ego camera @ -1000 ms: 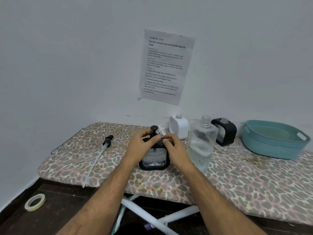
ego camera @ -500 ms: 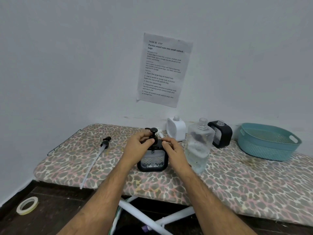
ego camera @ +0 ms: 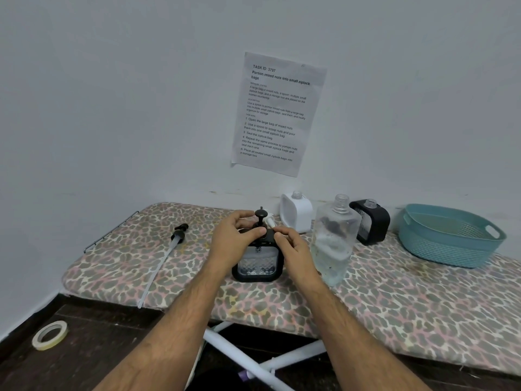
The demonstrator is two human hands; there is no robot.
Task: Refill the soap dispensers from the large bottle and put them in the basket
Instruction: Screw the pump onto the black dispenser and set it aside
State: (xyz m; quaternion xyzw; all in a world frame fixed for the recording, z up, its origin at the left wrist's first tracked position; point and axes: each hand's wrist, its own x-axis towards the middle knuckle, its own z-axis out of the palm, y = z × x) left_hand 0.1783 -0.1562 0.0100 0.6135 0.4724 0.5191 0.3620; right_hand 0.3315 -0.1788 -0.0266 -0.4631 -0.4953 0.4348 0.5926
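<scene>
Left hand (ego camera: 235,244) now curls its fingers (ego camera: 255,231) round the black pump head (ego camera: 260,217) of the black-framed clear soap dispenser (ego camera: 258,262) at bench (ego camera: 394,300) centre; right hand (ego camera: 294,251) pinches its collar, apparently still tightening. Teal plastic basket (ego camera: 451,238) waits at two o'clock.

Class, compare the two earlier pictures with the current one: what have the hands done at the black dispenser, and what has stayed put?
The left hand has shifted its grip around the pump cap of the black dispenser, as if twisting it; the right hand still steadies the dispenser's top. Nothing was let go. The large bottle, white dispenser, loose pump and basket stayed put.
</scene>
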